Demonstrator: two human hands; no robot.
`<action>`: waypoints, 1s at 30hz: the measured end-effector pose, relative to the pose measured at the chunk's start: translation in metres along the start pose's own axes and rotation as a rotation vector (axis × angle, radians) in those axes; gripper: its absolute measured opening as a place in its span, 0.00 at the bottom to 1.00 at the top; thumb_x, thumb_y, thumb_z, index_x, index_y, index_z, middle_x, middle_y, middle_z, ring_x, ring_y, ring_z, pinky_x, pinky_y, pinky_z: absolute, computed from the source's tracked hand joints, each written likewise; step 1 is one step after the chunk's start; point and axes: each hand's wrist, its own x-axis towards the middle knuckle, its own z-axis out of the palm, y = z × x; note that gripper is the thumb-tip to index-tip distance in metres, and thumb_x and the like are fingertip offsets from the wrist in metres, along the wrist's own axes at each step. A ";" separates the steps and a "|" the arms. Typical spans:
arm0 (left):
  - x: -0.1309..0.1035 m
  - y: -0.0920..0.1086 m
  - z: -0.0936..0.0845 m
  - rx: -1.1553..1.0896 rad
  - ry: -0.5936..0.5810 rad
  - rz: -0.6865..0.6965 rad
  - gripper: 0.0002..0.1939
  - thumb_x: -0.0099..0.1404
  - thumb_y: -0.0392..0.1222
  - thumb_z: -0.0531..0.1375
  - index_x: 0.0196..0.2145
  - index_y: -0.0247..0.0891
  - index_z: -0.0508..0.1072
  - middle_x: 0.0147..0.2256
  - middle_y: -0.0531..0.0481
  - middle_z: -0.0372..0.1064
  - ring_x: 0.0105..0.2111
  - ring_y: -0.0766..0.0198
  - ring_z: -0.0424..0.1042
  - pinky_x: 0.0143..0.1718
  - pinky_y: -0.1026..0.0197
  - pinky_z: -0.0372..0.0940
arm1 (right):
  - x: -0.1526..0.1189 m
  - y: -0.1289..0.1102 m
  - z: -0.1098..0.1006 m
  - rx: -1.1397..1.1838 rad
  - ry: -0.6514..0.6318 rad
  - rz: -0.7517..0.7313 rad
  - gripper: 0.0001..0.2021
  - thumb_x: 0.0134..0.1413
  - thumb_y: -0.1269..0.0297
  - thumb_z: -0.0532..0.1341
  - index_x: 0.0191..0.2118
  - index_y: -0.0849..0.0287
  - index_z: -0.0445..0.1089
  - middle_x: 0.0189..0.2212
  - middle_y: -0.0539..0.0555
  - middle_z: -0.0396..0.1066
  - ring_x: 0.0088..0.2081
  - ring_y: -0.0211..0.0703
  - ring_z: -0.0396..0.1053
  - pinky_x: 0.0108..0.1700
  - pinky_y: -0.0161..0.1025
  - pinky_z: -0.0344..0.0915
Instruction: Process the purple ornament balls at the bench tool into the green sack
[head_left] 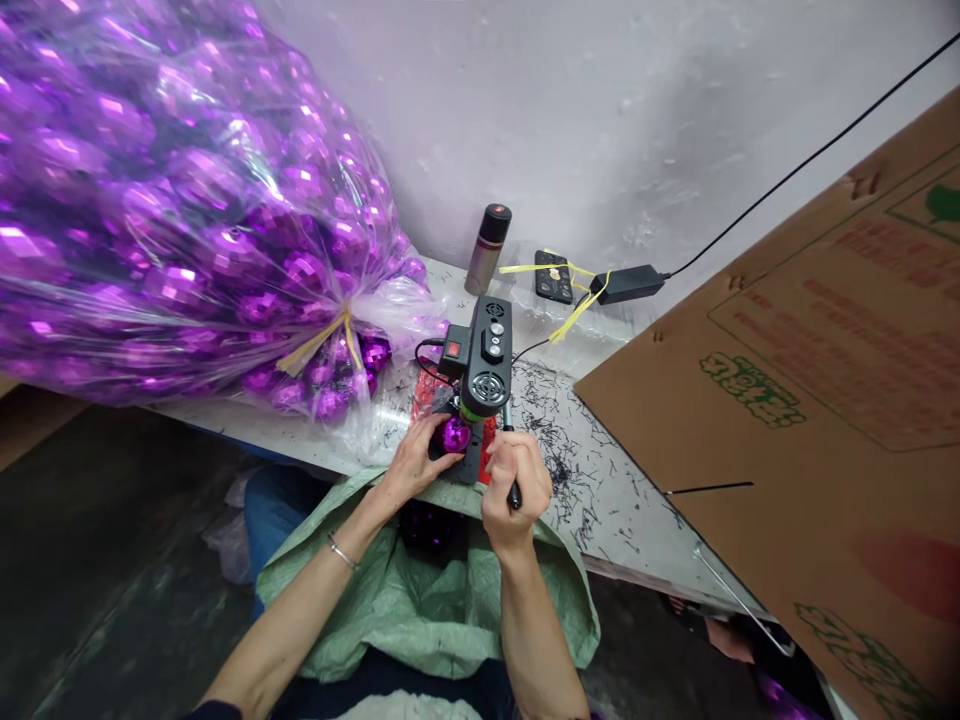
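Note:
A shiny purple faceted ball (455,435) sits under the head of a small black bench drill press (487,360). My left hand (420,458) pinches the ball from its left side, thumb in front and fingers behind. My right hand (517,485) is wrapped in a fist around the black lever handle (514,496) at the machine's right side. Red material (486,440) shows beneath the machine's base. The contact between the tool tip and the ball is hidden by the machine's head.
A big clear bag (187,220) of purple balls fills the left. Behind the machine stand a bottle (488,248), a phone (553,276) and a power adapter (628,285). Black shavings litter the white table (600,510). A cardboard box (810,400) leans right; a green sack (450,620) lies open below.

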 end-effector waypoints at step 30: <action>0.003 -0.014 0.012 0.011 -0.003 0.061 0.32 0.63 0.52 0.67 0.62 0.42 0.68 0.54 0.40 0.74 0.55 0.48 0.73 0.58 0.43 0.66 | -0.022 0.013 0.008 -0.001 0.037 -0.034 0.13 0.65 0.75 0.50 0.29 0.55 0.60 0.27 0.49 0.65 0.29 0.37 0.66 0.32 0.36 0.63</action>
